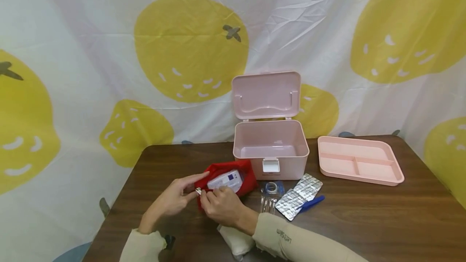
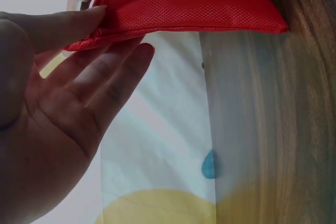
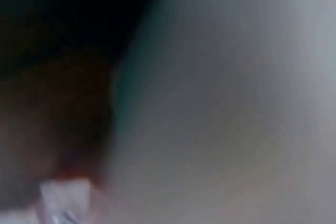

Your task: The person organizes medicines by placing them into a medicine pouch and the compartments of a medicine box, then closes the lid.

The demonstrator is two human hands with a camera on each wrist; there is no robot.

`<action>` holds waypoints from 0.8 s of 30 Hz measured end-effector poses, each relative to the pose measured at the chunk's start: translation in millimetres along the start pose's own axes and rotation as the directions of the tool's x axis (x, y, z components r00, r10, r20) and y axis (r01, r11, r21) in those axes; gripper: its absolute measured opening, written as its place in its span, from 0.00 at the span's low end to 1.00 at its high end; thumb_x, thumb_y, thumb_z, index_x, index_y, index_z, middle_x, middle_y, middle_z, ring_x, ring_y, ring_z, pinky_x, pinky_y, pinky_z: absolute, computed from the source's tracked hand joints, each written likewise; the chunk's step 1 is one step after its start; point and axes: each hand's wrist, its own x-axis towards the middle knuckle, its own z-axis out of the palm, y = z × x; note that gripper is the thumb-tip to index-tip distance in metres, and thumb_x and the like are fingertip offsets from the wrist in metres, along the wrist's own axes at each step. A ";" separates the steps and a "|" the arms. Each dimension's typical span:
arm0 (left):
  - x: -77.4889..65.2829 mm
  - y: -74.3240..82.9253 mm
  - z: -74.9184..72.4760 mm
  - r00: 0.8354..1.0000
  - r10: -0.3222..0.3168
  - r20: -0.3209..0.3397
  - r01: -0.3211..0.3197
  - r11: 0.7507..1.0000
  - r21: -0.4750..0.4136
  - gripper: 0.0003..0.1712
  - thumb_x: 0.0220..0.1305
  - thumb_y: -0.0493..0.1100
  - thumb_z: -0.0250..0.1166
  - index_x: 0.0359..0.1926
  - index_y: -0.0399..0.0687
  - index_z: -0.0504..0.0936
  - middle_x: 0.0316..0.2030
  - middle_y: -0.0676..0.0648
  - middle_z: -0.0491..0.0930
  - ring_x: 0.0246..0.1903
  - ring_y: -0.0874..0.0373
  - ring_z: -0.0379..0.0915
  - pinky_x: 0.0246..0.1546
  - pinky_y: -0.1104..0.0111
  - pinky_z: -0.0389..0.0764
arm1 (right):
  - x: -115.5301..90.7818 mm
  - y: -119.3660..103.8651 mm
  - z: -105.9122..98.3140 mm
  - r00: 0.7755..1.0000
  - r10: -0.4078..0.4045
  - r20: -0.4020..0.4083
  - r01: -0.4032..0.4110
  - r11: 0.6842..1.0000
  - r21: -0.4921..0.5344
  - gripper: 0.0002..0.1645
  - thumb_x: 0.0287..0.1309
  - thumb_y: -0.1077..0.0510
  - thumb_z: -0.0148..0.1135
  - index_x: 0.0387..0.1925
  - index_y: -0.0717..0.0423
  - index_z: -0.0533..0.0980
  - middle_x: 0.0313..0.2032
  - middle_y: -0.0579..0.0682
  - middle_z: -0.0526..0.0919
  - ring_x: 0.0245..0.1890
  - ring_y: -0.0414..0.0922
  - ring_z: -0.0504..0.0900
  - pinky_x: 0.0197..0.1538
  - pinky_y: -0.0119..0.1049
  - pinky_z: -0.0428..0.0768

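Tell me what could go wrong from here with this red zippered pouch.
The white packet shows in the open mouth of the red zippered pouch, so it might snag if the zipper closes. The left hand grips the edge near the metal zipper pull, so a fingertip could get nipped. The right sleeve appears close to the foil blister packs and could nudge them.

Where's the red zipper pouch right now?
The red zipper pouch is low in the middle of the head view, with the left hand and right hand at its left end, beside the front-left corner of the open pink box.
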 end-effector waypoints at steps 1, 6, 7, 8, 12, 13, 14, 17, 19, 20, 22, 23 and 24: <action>0.0 0.0 0.8 1.000 0.000 -0.009 0.000 1.000 0.007 0.33 0.61 0.24 0.62 0.67 0.41 0.72 0.61 0.39 0.76 0.55 0.50 0.76 0.54 0.65 0.79 | -0.1 -0.6 0.0 1.000 0.001 -0.014 -0.001 1.000 -0.005 0.24 0.68 0.62 0.37 0.32 0.54 0.82 0.20 0.43 0.79 0.17 0.38 0.77 0.20 0.30 0.71; 0.2 0.5 3.3 0.999 0.013 -0.049 -0.010 0.999 0.052 0.32 0.60 0.24 0.64 0.65 0.40 0.75 0.59 0.40 0.78 0.54 0.50 0.78 0.52 0.62 0.81 | 6.4 -7.5 -0.6 0.987 0.157 -0.025 -0.155 0.985 0.074 0.13 0.61 0.59 0.49 0.23 0.51 0.76 0.15 0.41 0.74 0.13 0.38 0.74 0.16 0.29 0.68; 0.5 0.7 3.5 0.998 0.016 -0.057 -0.012 0.997 0.071 0.32 0.59 0.24 0.64 0.65 0.40 0.75 0.59 0.40 0.79 0.54 0.50 0.78 0.51 0.62 0.81 | 8.6 -8.8 -1.2 0.979 0.206 -0.004 -0.205 0.974 0.098 0.11 0.59 0.58 0.52 0.22 0.50 0.75 0.14 0.41 0.73 0.12 0.38 0.73 0.15 0.30 0.68; 0.7 1.1 3.5 0.998 0.018 -0.064 -0.013 0.996 0.086 0.32 0.58 0.23 0.65 0.64 0.41 0.76 0.58 0.40 0.79 0.53 0.50 0.78 0.51 0.61 0.81 | 10.7 -10.0 -1.4 0.967 0.254 0.018 -0.254 0.959 0.124 0.09 0.56 0.57 0.55 0.21 0.50 0.73 0.14 0.42 0.73 0.11 0.39 0.73 0.14 0.30 0.68; 1.9 2.7 4.4 0.993 0.039 -0.113 -0.020 0.987 0.162 0.31 0.55 0.23 0.67 0.61 0.41 0.79 0.55 0.41 0.81 0.51 0.50 0.80 0.48 0.62 0.83 | 15.0 -12.7 -2.0 0.930 0.352 0.109 -0.365 0.919 0.147 0.10 0.51 0.55 0.63 0.22 0.51 0.70 0.14 0.44 0.73 0.10 0.40 0.73 0.12 0.33 0.69; 2.0 2.6 4.9 0.991 0.044 -0.125 -0.022 0.984 0.175 0.31 0.54 0.22 0.67 0.61 0.41 0.79 0.55 0.41 0.82 0.50 0.50 0.80 0.47 0.62 0.83 | 15.4 -13.3 -1.8 0.925 0.358 0.125 -0.374 0.917 0.140 0.10 0.52 0.55 0.64 0.22 0.50 0.70 0.15 0.44 0.74 0.11 0.40 0.74 0.12 0.33 0.69; 1.9 2.8 5.4 0.989 0.047 -0.137 -0.021 0.983 0.183 0.31 0.53 0.22 0.68 0.60 0.41 0.80 0.54 0.40 0.82 0.49 0.49 0.81 0.46 0.62 0.84 | 15.4 -13.7 -1.6 0.924 0.358 0.134 -0.374 0.918 0.132 0.11 0.53 0.55 0.64 0.22 0.50 0.70 0.15 0.44 0.74 0.11 0.40 0.74 0.11 0.33 0.68; 1.5 2.6 6.4 0.987 0.056 -0.153 -0.026 0.981 0.194 0.30 0.51 0.22 0.69 0.57 0.40 0.82 0.52 0.38 0.83 0.47 0.47 0.82 0.43 0.62 0.85 | 15.5 -14.4 -2.9 0.919 0.355 0.170 -0.375 0.921 0.106 0.11 0.54 0.55 0.64 0.22 0.50 0.71 0.16 0.43 0.75 0.11 0.40 0.75 0.11 0.34 0.68; 0.8 2.2 6.7 0.986 0.061 -0.153 -0.032 0.982 0.185 0.29 0.51 0.22 0.70 0.56 0.40 0.83 0.51 0.37 0.83 0.47 0.46 0.82 0.42 0.63 0.85 | 16.0 -14.3 -5.6 0.909 0.366 0.200 -0.392 0.913 0.110 0.12 0.55 0.55 0.64 0.22 0.50 0.70 0.16 0.43 0.75 0.11 0.40 0.74 0.11 0.34 0.68; 0.6 2.0 6.8 0.986 0.066 -0.153 -0.038 0.983 0.177 0.29 0.51 0.22 0.70 0.56 0.40 0.83 0.51 0.36 0.83 0.47 0.46 0.82 0.41 0.64 0.85 | 16.3 -14.0 -7.1 0.901 0.374 0.218 -0.404 0.907 0.114 0.12 0.55 0.55 0.64 0.22 0.50 0.70 0.16 0.43 0.75 0.11 0.41 0.74 0.11 0.35 0.68; 0.4 1.5 7.0 0.985 0.078 -0.155 -0.052 0.984 0.168 0.28 0.51 0.23 0.71 0.55 0.40 0.84 0.51 0.36 0.83 0.47 0.46 0.82 0.41 0.65 0.85 | 17.1 -13.7 -10.3 0.885 0.390 0.253 -0.429 0.896 0.119 0.13 0.55 0.54 0.65 0.22 0.50 0.70 0.16 0.43 0.75 0.11 0.41 0.75 0.11 0.36 0.68; 0.3 1.1 7.2 0.984 0.087 -0.157 -0.061 0.984 0.167 0.28 0.51 0.24 0.72 0.55 0.40 0.84 0.50 0.36 0.83 0.46 0.47 0.83 0.41 0.66 0.85 | 17.3 -13.5 -12.0 0.878 0.394 0.272 -0.437 0.891 0.121 0.13 0.55 0.54 0.66 0.22 0.50 0.70 0.16 0.43 0.75 0.11 0.42 0.74 0.11 0.36 0.67; 0.1 0.8 7.3 0.983 0.095 -0.160 -0.068 0.984 0.165 0.27 0.50 0.24 0.72 0.54 0.40 0.84 0.50 0.36 0.83 0.46 0.48 0.83 0.41 0.66 0.85 | 17.5 -13.2 -13.4 0.873 0.393 0.289 -0.441 0.889 0.121 0.13 0.53 0.54 0.66 0.23 0.50 0.70 0.16 0.43 0.76 0.11 0.42 0.74 0.12 0.36 0.67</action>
